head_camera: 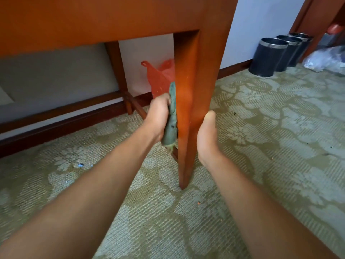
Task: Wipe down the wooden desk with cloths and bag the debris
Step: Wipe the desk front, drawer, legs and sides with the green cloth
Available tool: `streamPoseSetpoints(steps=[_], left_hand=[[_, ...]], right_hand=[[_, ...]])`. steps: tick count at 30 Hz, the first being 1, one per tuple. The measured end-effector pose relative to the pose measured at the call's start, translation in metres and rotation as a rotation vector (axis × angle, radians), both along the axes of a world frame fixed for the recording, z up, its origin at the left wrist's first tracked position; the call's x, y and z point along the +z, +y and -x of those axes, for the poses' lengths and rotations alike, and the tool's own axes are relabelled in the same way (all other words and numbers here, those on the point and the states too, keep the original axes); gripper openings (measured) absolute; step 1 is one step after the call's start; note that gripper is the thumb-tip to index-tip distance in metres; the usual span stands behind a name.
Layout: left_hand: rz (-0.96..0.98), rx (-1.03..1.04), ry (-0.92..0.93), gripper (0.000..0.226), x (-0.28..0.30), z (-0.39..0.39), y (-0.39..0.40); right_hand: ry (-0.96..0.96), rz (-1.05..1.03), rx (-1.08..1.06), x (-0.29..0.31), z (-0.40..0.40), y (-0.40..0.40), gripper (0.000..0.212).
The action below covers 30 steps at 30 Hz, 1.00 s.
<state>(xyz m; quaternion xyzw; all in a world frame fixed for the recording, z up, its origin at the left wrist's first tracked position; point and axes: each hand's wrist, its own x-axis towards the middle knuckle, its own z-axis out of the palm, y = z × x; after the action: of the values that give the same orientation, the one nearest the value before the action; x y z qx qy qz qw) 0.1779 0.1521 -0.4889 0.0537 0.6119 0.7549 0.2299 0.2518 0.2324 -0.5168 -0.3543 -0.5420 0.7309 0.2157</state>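
Note:
The wooden desk [104, 17] fills the top of the view, and its front right leg [194, 75] comes down to the carpet at centre. My left hand [158, 118] grips a green cloth [172, 116] and presses it against the inner left face of that leg. My right hand [207, 137] rests against the leg's right side with the thumb pointing up; its fingers are hidden behind the wood. A red plastic bag [160, 77] stands behind the leg, against the white wall under the desk.
Three black cylindrical bins [268, 57] stand in a row by the wall at the right, with a clear plastic bag [326, 58] beside them. A patterned green carpet [261, 128] covers the floor, with small specks of debris. A dark wooden skirting board [61, 116] runs along the wall.

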Motion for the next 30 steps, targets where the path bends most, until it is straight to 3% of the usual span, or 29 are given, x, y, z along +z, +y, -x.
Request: streamPoseSetpoints(steps=[2, 6, 10, 12, 16, 18, 21, 24, 27, 30], left_hand=[[-0.038, -0.022, 0.006, 0.029, 0.022, 0.008, 0.001], [-0.293, 0.137, 0.120, 0.025, 0.077, 0.008, 0.010], [-0.289, 0.094, 0.176, 0.037, 0.077, 0.007, 0.010], [-0.226, 0.077, 0.176, 0.037, 0.055, 0.013, 0.013], [-0.046, 0.023, 0.123, 0.063, -0.018, 0.014, 0.020], [0.094, -0.003, 0.073, 0.053, -0.072, 0.004, 0.018], [0.255, -0.128, 0.065, 0.031, -0.140, -0.008, 0.005], [0.443, -0.162, 0.216, 0.031, -0.171, 0.000, -0.004], [0.513, -0.167, 0.371, 0.042, -0.177, -0.004, -0.008], [0.536, -0.081, 0.378, 0.036, -0.180, -0.036, -0.022]], right_hand=[[-0.003, -0.024, 0.026, -0.002, 0.002, 0.003, 0.056], [-0.037, -0.026, 0.022, -0.005, 0.003, 0.006, 0.057], [-0.027, -0.036, 0.031, -0.007, 0.003, 0.007, 0.055], [-0.033, -0.059, 0.006, -0.005, 0.003, 0.004, 0.049], [-0.172, -0.189, 0.083, -0.007, -0.010, 0.005, 0.049], [-0.363, -0.239, 0.216, -0.022, -0.029, 0.004, 0.049], [-0.515, -0.312, 0.391, -0.070, -0.052, 0.002, 0.023], [-0.522, -0.289, 0.361, -0.102, -0.062, 0.010, 0.054], [-0.469, -0.287, 0.349, -0.107, -0.061, 0.019, 0.066], [-0.415, -0.293, 0.382, -0.107, -0.053, 0.020, 0.084]])
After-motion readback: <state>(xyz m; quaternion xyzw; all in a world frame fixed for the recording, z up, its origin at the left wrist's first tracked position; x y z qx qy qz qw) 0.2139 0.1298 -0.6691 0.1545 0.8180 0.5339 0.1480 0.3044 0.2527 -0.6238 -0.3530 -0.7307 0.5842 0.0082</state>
